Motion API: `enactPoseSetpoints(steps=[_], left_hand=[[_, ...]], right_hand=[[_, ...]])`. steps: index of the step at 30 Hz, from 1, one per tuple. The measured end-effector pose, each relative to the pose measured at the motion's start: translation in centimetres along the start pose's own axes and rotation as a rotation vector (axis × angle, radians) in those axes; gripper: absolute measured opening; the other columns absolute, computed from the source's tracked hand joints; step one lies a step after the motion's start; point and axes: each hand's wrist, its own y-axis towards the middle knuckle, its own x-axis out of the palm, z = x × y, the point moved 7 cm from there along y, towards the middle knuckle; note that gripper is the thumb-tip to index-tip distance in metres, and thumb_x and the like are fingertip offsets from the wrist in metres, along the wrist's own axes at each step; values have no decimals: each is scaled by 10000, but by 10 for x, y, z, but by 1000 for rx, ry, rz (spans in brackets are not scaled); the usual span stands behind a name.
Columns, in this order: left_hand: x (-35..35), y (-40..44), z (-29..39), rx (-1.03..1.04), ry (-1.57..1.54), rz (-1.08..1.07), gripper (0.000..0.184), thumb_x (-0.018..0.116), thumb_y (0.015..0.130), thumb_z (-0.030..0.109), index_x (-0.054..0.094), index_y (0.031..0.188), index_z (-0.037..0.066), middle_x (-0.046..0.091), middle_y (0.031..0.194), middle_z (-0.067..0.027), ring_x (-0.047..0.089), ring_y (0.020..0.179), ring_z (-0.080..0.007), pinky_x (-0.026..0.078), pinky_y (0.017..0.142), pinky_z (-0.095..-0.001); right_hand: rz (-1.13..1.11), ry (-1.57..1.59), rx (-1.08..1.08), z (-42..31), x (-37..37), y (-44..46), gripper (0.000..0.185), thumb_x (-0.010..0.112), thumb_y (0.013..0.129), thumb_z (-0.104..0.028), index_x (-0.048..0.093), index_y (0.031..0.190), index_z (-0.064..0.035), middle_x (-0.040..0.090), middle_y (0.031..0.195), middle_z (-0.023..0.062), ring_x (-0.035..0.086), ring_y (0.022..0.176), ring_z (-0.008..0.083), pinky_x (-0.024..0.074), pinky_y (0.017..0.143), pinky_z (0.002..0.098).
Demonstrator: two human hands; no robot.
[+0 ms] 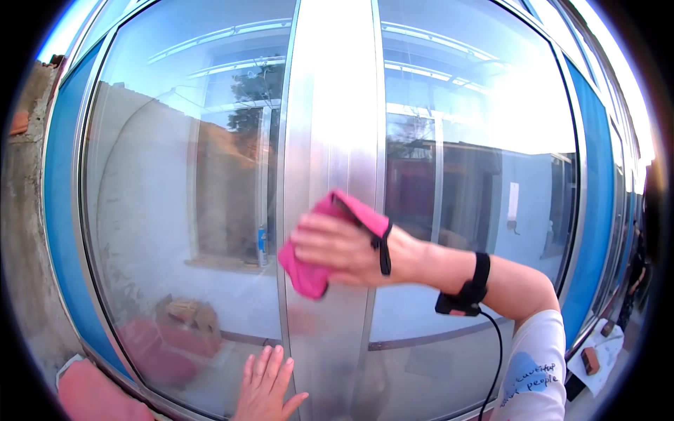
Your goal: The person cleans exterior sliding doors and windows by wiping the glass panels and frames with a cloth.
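My right hand [326, 245] presses a pink cloth [309, 277] with black edging against the upright metal post [333, 105] between two window panes. The hand is a little blurred, its fingers over the cloth and pointing left. A black loop of the cloth hangs by the wrist. Lower down, my left hand [263, 389] is held up with its fingers spread, holding nothing, in front of the bottom right part of the left pane [154, 231]. Whether it touches the glass I cannot tell.
The right pane [477, 231] carries a bright sun reflection. Blue panels [63, 210] flank the windows. A strapped black device [460, 303] with a cable is on my right forearm. A pink rounded thing [98, 393] sits at lower left; a brick-like block [590, 361] lies at right.
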Motion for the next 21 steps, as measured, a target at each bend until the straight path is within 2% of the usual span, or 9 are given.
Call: enactPoseSetpoints(steps=[1,4,6,8,12,14,16,20,21], left_hand=[[5,10,4,26,-14,-32,755,655,818,410,352,1364,-15,266,1483,-189,204,1397,-323,150,1103,-516],[2,48,23,103,73,49,731,640,832,406,359,1372,0,286,1480,-177,239,1389,-315,169,1107,-496],[1,69,30,117,104,84,732,629,836,420,360,1375,3,288,1482,-169,240,1390,-304,165,1112,-482],[3,82,32,139,137,108,734,619,840,434,362,1377,5,290,1483,-161,242,1392,-293,162,1118,-469],[5,103,32,207,152,150,753,569,850,496,362,1382,4,303,1484,-137,249,1392,-269,168,1124,-434],[9,114,33,247,156,140,762,548,854,519,359,1385,6,304,1485,-131,249,1392,-262,168,1125,-428],[13,123,30,292,206,134,749,473,881,548,354,1395,16,307,1487,-115,247,1394,-247,166,1127,-418],[28,122,26,342,304,213,728,389,913,552,330,1413,26,301,1493,-98,242,1397,-233,160,1132,-414],[29,121,26,348,292,211,723,366,921,548,316,1421,28,291,1498,-90,239,1398,-229,156,1136,-413]], right_hand=[[93,17,79,41,-13,21,551,609,847,-339,467,1341,-140,416,1418,64,322,1354,259,185,1128,515],[240,-357,271,168,-31,73,552,425,929,-496,408,1396,-203,370,1459,60,245,1391,261,140,1127,506],[241,-469,489,213,-48,87,567,375,942,-503,384,1409,-180,333,1482,55,225,1398,258,162,1125,495],[252,-487,487,204,-44,89,586,383,933,-487,378,1410,-148,337,1479,64,230,1396,265,167,1125,492],[44,-211,160,74,-16,54,558,408,884,-324,407,1386,-81,367,1454,91,234,1395,255,151,1136,494],[-43,-62,80,45,-10,36,541,380,854,-227,409,1381,-107,337,1468,96,219,1402,253,115,1155,479],[5,-130,123,72,-13,40,509,396,874,-213,416,1375,-126,295,1486,93,197,1406,266,134,1153,469],[290,-364,330,199,-48,74,466,410,910,-238,437,1372,-175,320,1474,107,239,1386,299,195,1116,498],[276,-365,422,225,-55,81,436,411,934,-243,439,1365,-187,339,1460,117,246,1382,308,203,1120,477]])
